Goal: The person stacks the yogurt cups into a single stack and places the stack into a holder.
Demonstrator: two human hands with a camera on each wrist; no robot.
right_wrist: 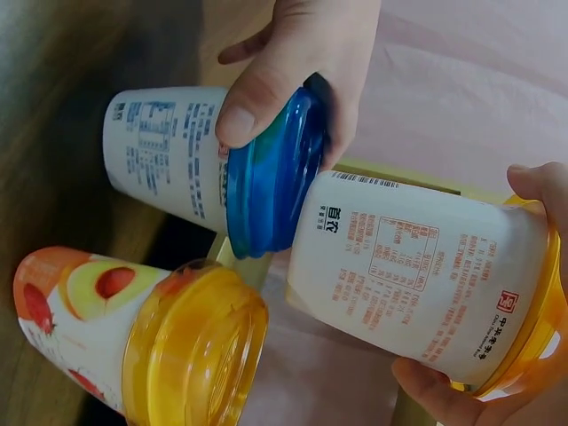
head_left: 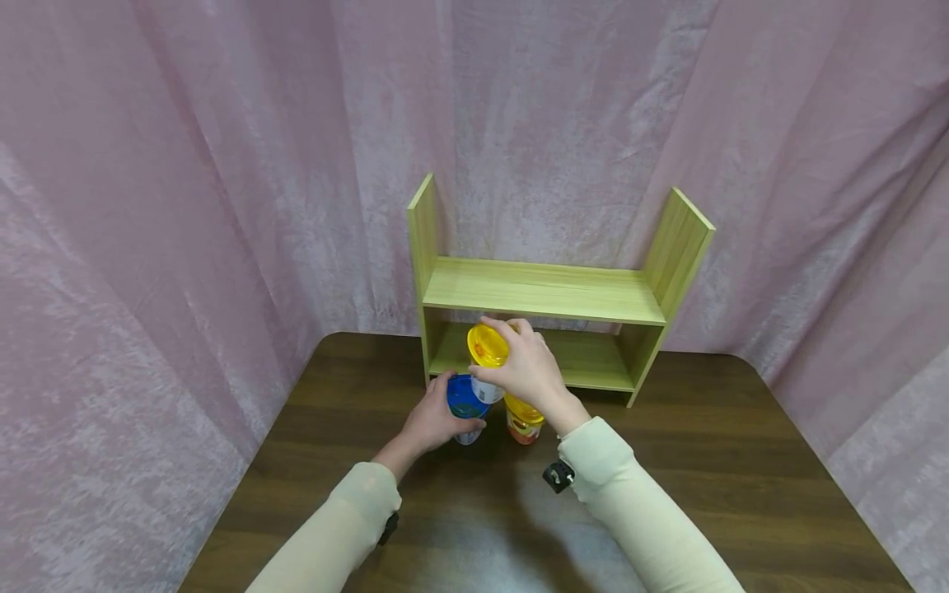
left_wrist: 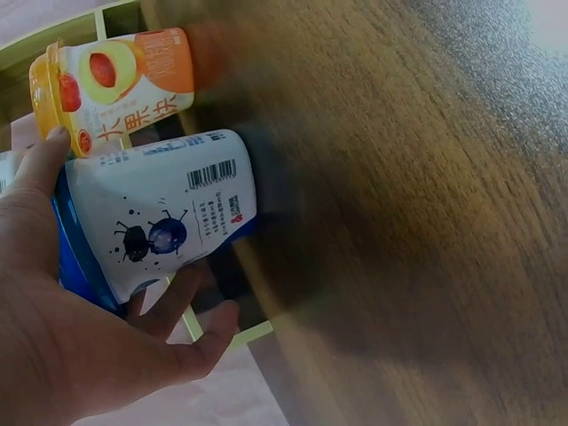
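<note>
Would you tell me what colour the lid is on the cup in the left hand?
Blue lid, clearest in the right wrist view.

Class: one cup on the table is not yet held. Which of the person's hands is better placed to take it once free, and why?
Probably the right hand: the unheld peach cup stands directly beneath it. That hand grips a yellow-lidded cup; the left hand grips the blue-lidded cup, farther over.

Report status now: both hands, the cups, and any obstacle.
Left hand grips blue-lid cup on table. Right hand holds yellow-lid cup raised above it. Peach cup stands close beside; shelf directly behind.
</note>
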